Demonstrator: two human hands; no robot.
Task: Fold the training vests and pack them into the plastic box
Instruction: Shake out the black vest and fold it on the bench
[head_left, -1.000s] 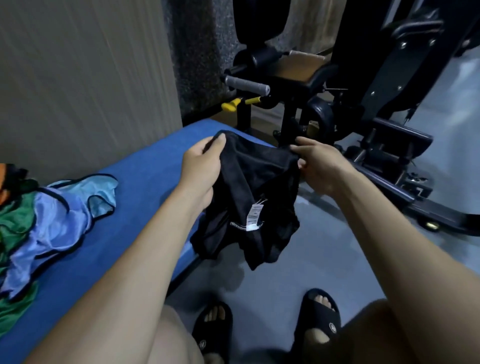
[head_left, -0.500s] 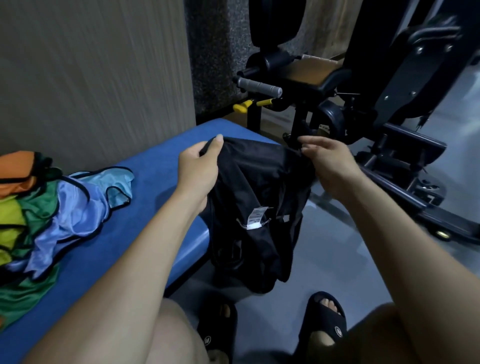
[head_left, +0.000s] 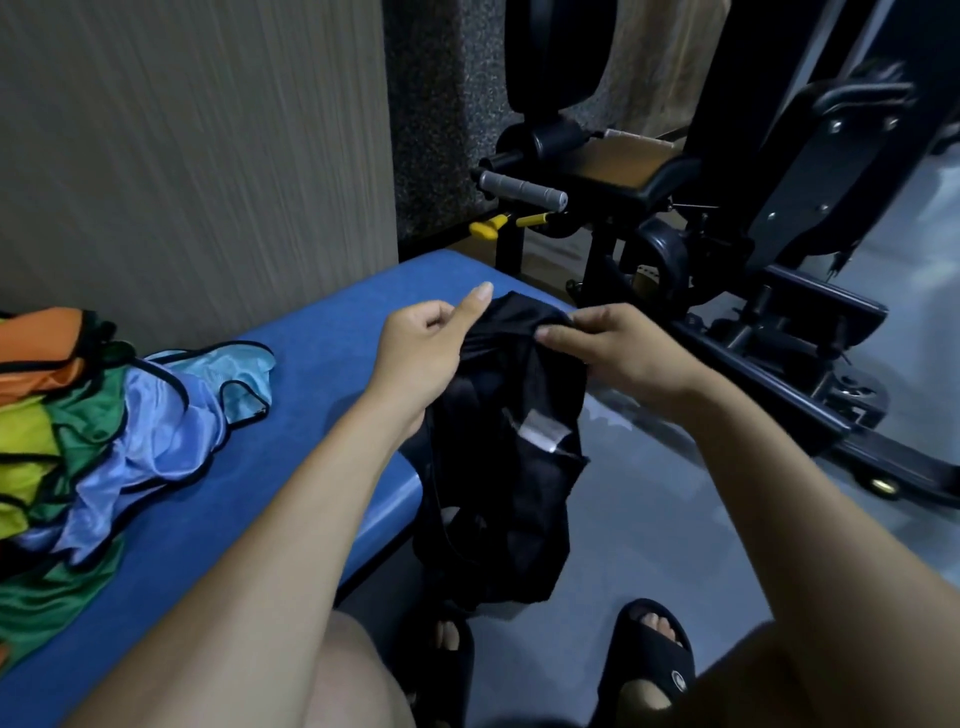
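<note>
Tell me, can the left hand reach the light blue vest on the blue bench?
Probably yes, but not right now. The left hand is busy gripping the black vest. The light blue vest lies on that side on the blue bench, with nothing between.

A heap of vests (head_left: 104, 431) lies on the bench (head_left: 322, 364) at the left; another vest (head_left: 498, 467) hangs off its right edge, the exercise machine (head_left: 727, 234) behind.
</note>
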